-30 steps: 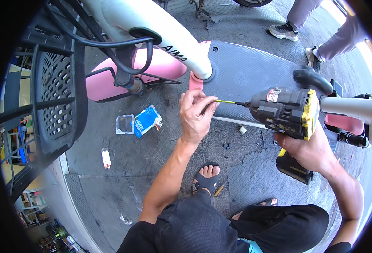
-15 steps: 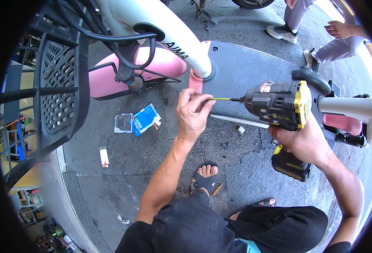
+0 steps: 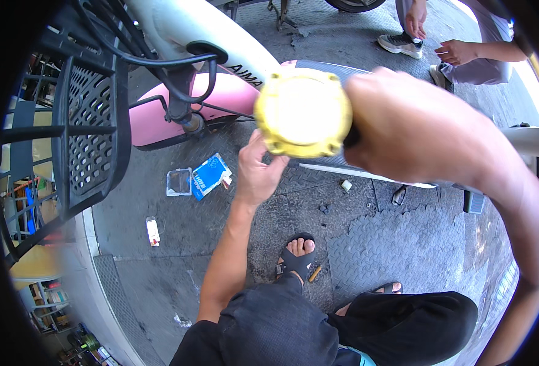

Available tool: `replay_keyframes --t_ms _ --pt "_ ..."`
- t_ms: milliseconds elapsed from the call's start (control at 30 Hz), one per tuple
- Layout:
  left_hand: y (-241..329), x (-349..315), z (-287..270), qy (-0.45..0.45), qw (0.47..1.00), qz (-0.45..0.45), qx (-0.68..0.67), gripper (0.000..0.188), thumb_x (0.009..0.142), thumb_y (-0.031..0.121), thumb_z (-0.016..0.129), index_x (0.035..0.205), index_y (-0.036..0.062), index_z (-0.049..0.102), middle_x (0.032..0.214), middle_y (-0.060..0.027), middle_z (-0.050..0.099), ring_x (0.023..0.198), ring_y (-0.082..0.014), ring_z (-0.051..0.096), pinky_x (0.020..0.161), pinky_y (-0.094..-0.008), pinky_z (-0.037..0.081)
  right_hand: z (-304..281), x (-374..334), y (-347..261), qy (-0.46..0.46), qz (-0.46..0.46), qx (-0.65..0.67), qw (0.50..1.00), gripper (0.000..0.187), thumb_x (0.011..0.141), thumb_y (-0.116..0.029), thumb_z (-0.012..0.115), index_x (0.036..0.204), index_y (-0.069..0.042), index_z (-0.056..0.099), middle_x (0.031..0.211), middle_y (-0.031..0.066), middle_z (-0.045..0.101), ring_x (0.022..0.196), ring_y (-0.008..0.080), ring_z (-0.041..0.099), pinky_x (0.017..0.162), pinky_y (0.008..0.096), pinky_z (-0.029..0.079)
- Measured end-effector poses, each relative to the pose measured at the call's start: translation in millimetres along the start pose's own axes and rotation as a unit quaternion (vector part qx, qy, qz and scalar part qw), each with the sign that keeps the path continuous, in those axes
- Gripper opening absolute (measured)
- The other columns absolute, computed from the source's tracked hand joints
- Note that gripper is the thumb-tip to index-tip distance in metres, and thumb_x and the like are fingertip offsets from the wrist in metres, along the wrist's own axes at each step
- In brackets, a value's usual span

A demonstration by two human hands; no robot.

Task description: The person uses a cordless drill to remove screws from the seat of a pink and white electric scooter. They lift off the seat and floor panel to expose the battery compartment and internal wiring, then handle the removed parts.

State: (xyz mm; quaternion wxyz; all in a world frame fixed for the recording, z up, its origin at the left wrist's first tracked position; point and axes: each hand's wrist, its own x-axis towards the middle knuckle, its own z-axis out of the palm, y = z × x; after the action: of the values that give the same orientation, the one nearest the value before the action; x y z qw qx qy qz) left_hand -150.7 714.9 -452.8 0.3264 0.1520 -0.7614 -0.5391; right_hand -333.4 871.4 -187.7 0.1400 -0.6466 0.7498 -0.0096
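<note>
My right hand (image 3: pixel 382 131) grips a cordless impact driver (image 3: pixel 303 113), its round yellow back end facing up at me. The tool points down toward the front edge of an electric scooter's footboard (image 3: pixel 327 69). Just beneath the driver is my left hand (image 3: pixel 258 177), thumb and fingers drawn together. Whatever those fingertips hold is hidden behind the tool, as is the bit. The scooter's white frame tube (image 3: pixel 220 39) slopes down beside the driver, near a pink front fender (image 3: pixel 162 116).
A black basket (image 3: pixel 89 122) fills the left side. On the floor lie a blue packet (image 3: pixel 210 174), a clear plastic box (image 3: pixel 179 182), a white package (image 3: pixel 153 232) and a small white piece (image 3: pixel 346 185). Another person's hands (image 3: pixel 455 52) and shoe (image 3: pixel 399 46) are at top right.
My right hand has swung the driver left and tipped it from lying sideways to pointing down. The bit between my left fingers is now out of sight. The other person's hands have moved closer together.
</note>
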Motion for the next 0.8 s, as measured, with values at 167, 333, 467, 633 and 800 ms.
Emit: replay_keyframes --t_ms 167,333,467,633,800 --pt "10.0 4.8 -20.6 -0.04 0.999 -0.012 -0.007 0.026 0.102 -0.005 0.077 0.127 -0.0015 0.077 0.12 -0.0062 0.081 0.102 -0.0143 0.075 0.096 -0.0327 0.059 -11.3 23.5 -29.4 -0.067 0.08 -0.033 0.994 0.018 0.093 -0.007 0.077 0.101 0.009 0.08 0.09 0.027 0.079 0.087 0.0391 0.083 0.078 0.0441 0.068" --pt "13.3 11.3 -21.3 -0.054 0.998 -0.004 0.044 0.031 0.1 -0.001 0.079 0.131 0.0016 0.078 0.128 -0.0076 0.082 0.115 -0.0192 0.075 0.104 -0.0382 0.057 -9.7 15.8 -32.2 -0.045 0.079 -0.009 0.996 0.019 0.093 -0.008 0.078 0.102 0.009 0.081 0.088 0.0266 0.079 0.084 0.0389 0.083 0.078 0.0437 0.069" --pt "8.0 14.5 -20.1 -0.077 0.981 0.106 0.146 0.035 0.098 0.0 0.08 0.132 0.002 0.076 0.135 -0.0122 0.079 0.126 -0.0291 0.073 0.111 -0.0449 0.054 -3.2 -2.4 -25.3 -0.028 0.068 0.01 0.997 0.021 0.093 -0.009 0.08 0.101 0.009 0.081 0.087 0.0268 0.079 0.084 0.0391 0.083 0.078 0.0436 0.069" --pt "8.7 26.6 -17.4 -0.087 0.968 0.205 0.113 0.03 0.094 -0.002 0.077 0.124 -0.0018 0.076 0.122 -0.0194 0.08 0.123 -0.0312 0.076 0.104 -0.0411 0.057 16.7 -25.8 -13.1 0.022 0.08 0.049 0.995 0.02 0.091 -0.011 0.082 0.092 0.008 0.081 0.084 0.0269 0.078 0.08 0.0412 0.081 0.076 0.0457 0.068" --pt "15.8 31.9 -3.2 -0.104 0.948 0.151 0.262 0.028 0.091 0.001 0.08 0.119 -0.0019 0.08 0.129 -0.0189 0.073 0.12 -0.0403 0.069 0.101 -0.0473 0.057 37.5 -66.4 14.0 0.039 0.119 0.211 0.969 0.027 0.091 -0.012 0.079 0.101 0.014 0.079 0.086 0.0323 0.078 0.086 0.0406 0.083 0.08 0.0478 0.067"
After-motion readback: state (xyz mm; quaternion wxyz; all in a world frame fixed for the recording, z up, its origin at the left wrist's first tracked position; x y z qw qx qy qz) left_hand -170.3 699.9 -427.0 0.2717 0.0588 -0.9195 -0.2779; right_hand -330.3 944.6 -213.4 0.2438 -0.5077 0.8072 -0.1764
